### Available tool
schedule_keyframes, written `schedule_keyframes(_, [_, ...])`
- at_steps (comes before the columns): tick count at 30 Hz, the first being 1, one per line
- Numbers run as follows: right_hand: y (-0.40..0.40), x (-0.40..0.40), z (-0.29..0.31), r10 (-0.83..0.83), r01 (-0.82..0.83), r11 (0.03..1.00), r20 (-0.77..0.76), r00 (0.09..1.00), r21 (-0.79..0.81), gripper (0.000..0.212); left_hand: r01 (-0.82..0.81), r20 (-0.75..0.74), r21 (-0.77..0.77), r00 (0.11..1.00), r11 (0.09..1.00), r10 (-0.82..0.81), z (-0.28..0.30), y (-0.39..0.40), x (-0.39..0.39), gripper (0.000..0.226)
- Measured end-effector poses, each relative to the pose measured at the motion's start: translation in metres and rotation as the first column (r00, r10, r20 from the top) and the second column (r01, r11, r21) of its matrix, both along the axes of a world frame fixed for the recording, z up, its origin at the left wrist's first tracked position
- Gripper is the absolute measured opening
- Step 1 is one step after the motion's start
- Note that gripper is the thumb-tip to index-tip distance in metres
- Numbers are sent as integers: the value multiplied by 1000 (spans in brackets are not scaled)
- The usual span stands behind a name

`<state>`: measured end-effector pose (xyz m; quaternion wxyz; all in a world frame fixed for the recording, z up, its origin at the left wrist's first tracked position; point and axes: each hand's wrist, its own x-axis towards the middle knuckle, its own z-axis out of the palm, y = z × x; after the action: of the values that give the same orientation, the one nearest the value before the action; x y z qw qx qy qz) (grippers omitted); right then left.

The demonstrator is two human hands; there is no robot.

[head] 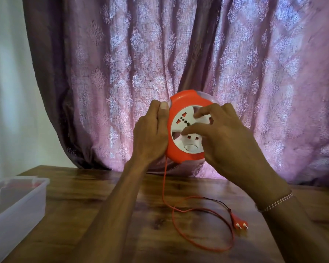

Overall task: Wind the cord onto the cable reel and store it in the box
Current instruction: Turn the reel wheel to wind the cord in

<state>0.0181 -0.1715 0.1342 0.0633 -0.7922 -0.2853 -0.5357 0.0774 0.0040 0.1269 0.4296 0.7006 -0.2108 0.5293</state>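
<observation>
Cable reel [186, 128] held up on edge above the wooden table [122, 215], in front of the purple curtain [160, 54], white socket face turned toward the camera. Right side of the reel hidden behind the right hand [218, 137]; lower left edge hidden behind the left hand [152, 133]. Clear back part of the reel only just visible along its upper right rim, hard to make out against the curtain.

Left hand wrapped round the reel's left rim, thumb lying up along the red edge, remaining fingers out of sight behind the reel. Right hand spread over the white centre, index fingertip on the upper part of the socket face, thumb tip pressed near the middle left; other fingers curled at the reel's right rim, contact there not clear.

Red cord [164, 186] dropping from the reel's bottom edge, just beside the left wrist, down to the table, then looping below the reel to the red plug [238, 222] lying below and right of the reel.

Clear plastic box [17, 205] well left of the reel, cut off by the frame edge; contents blurred, something red inside.
</observation>
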Motion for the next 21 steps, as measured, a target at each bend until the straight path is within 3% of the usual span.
schedule_keyframes(5, [3, 2, -3, -108, 99, 991, -94, 990, -92, 52, -3, -7, -4, 1000, 1000, 3, 0, 0, 1, 36])
schedule_keyframes(10, [5, 4, -4, -157, 154, 985, -23, 987, -80, 44, -4, 6, 2, 1000, 1000, 4, 1, 0, -1, 39])
schedule_keyframes(12, [5, 3, -4, -160, 160, 986, -2, 987, -55, 52, -15, 14, 10, 1000, 1000, 15, 0, -1, -2, 42])
schedule_keyframes(14, [8, 0, -6, -168, 168, 986, -18, 986, -4, 57, -29, 19, 19, 999, 999, 29, 0, -2, -3, 42])
schedule_keyframes(17, [13, -2, -10, -211, 216, 971, -62, 976, 100, 46, -44, 16, 25, 999, 999, 43, 0, -3, -3, 38])
schedule_keyframes(21, [15, 5, -9, -206, 233, 910, -112, 972, 343, 67, -47, 22, 26, 999, 999, 47, 1, -3, -3, 38])
